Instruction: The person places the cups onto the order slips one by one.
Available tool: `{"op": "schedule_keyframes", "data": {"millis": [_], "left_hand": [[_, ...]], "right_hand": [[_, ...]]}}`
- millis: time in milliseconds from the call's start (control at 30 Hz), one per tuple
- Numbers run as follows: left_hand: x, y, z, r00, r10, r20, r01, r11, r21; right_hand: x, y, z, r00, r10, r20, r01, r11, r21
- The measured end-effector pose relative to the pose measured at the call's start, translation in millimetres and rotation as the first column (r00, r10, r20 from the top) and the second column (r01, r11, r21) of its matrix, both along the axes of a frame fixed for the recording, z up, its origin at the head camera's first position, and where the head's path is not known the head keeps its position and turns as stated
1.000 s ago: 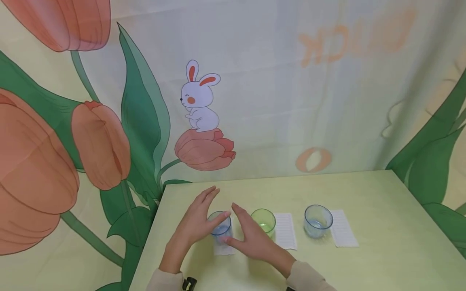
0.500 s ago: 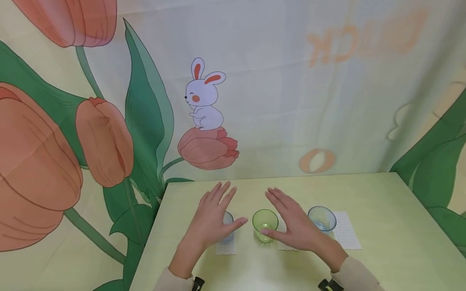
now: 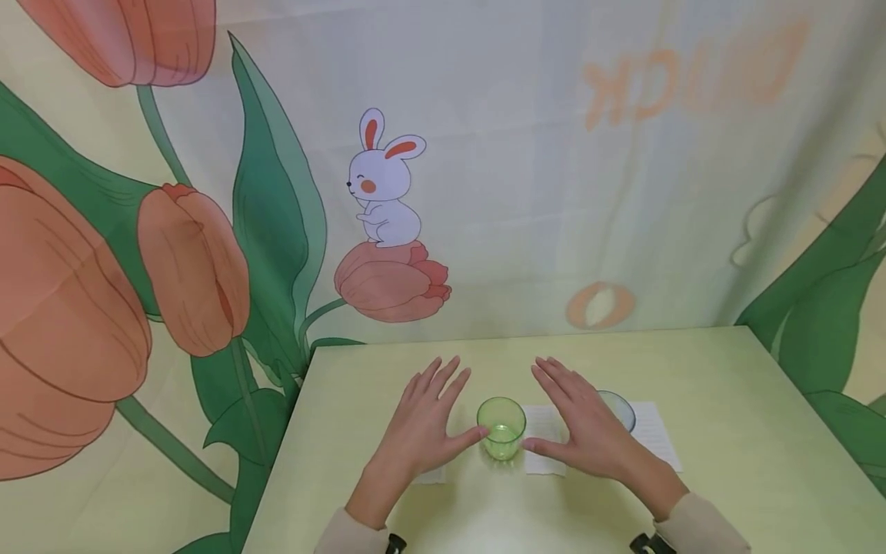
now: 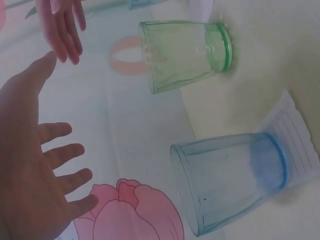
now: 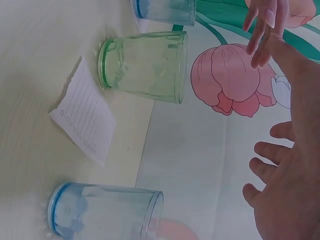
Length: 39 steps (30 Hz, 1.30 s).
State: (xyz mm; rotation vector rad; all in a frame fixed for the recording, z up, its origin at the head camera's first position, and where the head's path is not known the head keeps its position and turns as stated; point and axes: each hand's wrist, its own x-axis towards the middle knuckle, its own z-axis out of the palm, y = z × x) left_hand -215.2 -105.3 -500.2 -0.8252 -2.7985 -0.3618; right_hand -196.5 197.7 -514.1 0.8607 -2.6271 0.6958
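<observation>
A green glass (image 3: 501, 431) stands upright between both hands. My left hand (image 3: 415, 435) hovers on its left with fingers straight and spread, and holds nothing. On the other side my right hand (image 3: 588, 431) hovers, fingers extended and likewise holding nothing. The left thumb overlaps the green glass's rim in the head view; the wrist views show both hands apart from it. Behind my left hand, hidden in the head view, a blue glass (image 4: 230, 180) stands on a slip of paper (image 4: 297, 140). Another blue glass (image 3: 618, 408), partly hidden by my right hand, stands at the right.
A lined slip of paper (image 3: 544, 438) lies just right of the green glass, another (image 3: 656, 435) beside the right blue glass. The pale table (image 3: 747, 431) ends at the back against a curtain (image 3: 505, 192) printed with tulips and a rabbit.
Both hands have shifted right, from over the left blue glass to either side of the green one, and the gap between them has widened. The glasses stay where they were.
</observation>
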Motion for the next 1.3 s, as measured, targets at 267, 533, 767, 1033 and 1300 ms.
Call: {"op": "schedule_keyframes", "data": {"millis": [267,533,767,1033,1300], "left_hand": [[-1.5,12.5,-5.8,0.999,-0.029,0.039,0.029,0.999,0.023],[-1.7,27.3,-21.4,0.996,-0.027,0.088,0.024,0.999,0.034],[-2.3,39.8,-39.5,0.992,-0.002,0.129,0.004,1.000,-0.018],[-3.7,52.2,-55.8,0.986,0.001,0.169,0.008,0.999,-0.050],[-6.8,59.8,-65.8,0.975,0.028,0.223,-0.021,0.999,-0.034]], "right_hand": [[-0.2,10.0,-5.9,1.000,-0.014,0.005,0.014,1.000,0.014],[7.7,22.2,-30.8,0.996,-0.065,0.058,0.063,0.998,0.022],[9.8,25.1,-50.1,0.997,-0.052,0.060,0.048,0.996,0.074],[14.4,13.2,-64.7,1.000,-0.022,0.006,0.022,0.996,0.090],[14.6,4.9,-80.1,0.998,-0.016,0.060,0.012,0.997,0.071]]}}
